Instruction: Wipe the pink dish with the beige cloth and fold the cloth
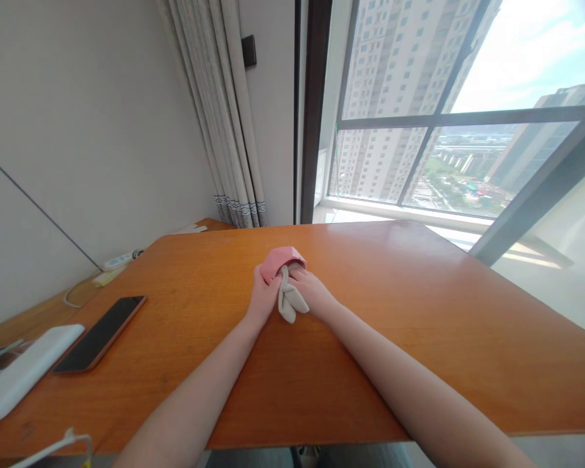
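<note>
Hands meet mid-tabletop: the left hand (263, 296) curls closed against the near side of a pink pouch (283, 260), while the right hand (314, 292) pinches a beige cloth (288, 302) hanging between them. The pouch sits just beyond the fingertips on the orange tabletop (419, 312); a dark phone (101, 333) lies well left.

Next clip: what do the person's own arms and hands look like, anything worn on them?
Both forearms are bare up to the frame edge: no sleeves show. The left hand and right hand wear no gloves, and no watch or bracelet shows at the wrists. Rings are too small to tell.
</note>
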`<state>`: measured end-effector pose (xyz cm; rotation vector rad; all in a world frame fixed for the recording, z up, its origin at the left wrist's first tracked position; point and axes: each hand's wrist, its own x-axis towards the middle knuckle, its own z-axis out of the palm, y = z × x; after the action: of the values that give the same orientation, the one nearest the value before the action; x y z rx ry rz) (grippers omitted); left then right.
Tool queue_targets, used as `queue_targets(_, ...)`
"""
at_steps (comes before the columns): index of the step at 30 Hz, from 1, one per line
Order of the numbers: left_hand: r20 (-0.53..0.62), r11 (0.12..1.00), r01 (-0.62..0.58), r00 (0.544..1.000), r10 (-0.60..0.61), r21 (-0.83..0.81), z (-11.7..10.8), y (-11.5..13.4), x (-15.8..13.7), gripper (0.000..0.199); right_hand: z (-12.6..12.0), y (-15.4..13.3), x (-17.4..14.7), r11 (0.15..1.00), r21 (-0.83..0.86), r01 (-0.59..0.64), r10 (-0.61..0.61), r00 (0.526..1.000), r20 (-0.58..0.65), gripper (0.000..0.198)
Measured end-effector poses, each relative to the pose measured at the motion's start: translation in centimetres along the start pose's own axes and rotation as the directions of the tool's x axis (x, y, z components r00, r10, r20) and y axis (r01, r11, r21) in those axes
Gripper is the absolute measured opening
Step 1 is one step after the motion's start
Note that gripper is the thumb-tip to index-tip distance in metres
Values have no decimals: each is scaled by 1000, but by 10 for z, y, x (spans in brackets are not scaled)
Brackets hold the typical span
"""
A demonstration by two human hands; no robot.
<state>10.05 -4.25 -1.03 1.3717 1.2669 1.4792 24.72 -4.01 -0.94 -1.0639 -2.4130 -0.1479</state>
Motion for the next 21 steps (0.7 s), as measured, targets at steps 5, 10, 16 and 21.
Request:
queue_targets(5,126,994,-80,990,69,78,-6,12,3,33,-3,1,-2,1000,-6,25,-25,998,-55,24)
queue_targets(10,-14,963,76,997,-82,-257,13,10,-14,46,2,-11,2,1000,24,-17,18,999,-51,24)
queue_targets(16,-29,988,50,998,-55,-144,11,8,-12,41,10,-9,2,1000,13,21,-20,995,-97,23)
queue_targets(21,11,994,-30,1000,29,105,-6,22,1,43,8,-5,-1,997,-69,26,-39,978,-204,21)
